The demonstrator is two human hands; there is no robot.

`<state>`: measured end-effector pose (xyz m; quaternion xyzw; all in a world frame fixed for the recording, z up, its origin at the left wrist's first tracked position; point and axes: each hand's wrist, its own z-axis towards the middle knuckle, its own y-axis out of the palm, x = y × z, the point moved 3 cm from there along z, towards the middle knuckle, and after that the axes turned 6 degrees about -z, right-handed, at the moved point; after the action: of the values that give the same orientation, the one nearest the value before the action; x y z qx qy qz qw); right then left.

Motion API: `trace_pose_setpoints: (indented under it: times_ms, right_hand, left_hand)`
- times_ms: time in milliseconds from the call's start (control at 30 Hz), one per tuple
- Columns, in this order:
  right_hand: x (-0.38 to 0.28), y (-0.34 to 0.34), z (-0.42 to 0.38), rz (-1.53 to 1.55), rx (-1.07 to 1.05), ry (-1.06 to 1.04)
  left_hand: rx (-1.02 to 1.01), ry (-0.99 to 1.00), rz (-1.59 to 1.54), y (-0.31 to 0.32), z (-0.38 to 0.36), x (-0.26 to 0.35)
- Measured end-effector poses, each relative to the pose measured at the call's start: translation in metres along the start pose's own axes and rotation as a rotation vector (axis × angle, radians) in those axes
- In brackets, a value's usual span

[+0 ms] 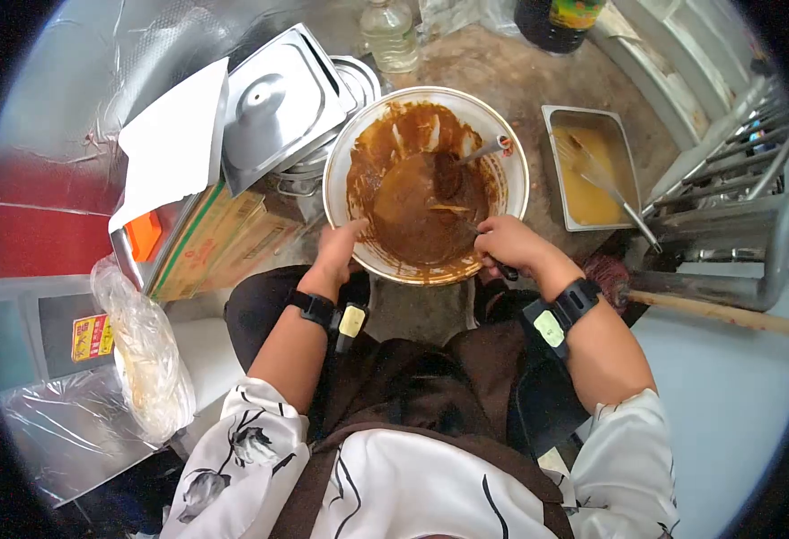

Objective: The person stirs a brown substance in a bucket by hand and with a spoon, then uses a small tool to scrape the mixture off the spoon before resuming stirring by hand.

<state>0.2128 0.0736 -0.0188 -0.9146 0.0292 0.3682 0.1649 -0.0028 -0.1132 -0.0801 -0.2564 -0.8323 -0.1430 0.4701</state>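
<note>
left hand [339,247]: you grip the near rim of the metal bowl [513,171], steadying it.
right hand [507,242]: closed around a dark-handled utensil [489,251] dipping into the brown sauce [417,202].
step: seemingly mid-stir, 1 bowl on the counter before you.
next: likely scraping sauce off the smeared walls.

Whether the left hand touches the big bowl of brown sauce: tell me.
Touching. The head view shows the left hand gripping the near rim of the bowl, its fingers laid against the edge with no gap.
</note>
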Motion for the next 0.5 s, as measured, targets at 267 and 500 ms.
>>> trace_pose_setpoints:
  times_ms: [267, 500]
  right_hand:
    - [0.000, 0.004, -0.012, 0.324, 0.131, 0.077]
    - [0.001, -0.007, -0.040, 0.645, -0.033, 0.083]
  left_hand:
    - [-0.012, -0.047, -0.012, 0.009, -0.013, 0.030]
    - [-0.096, 0.143, 0.307, 0.029, -0.001, 0.086]
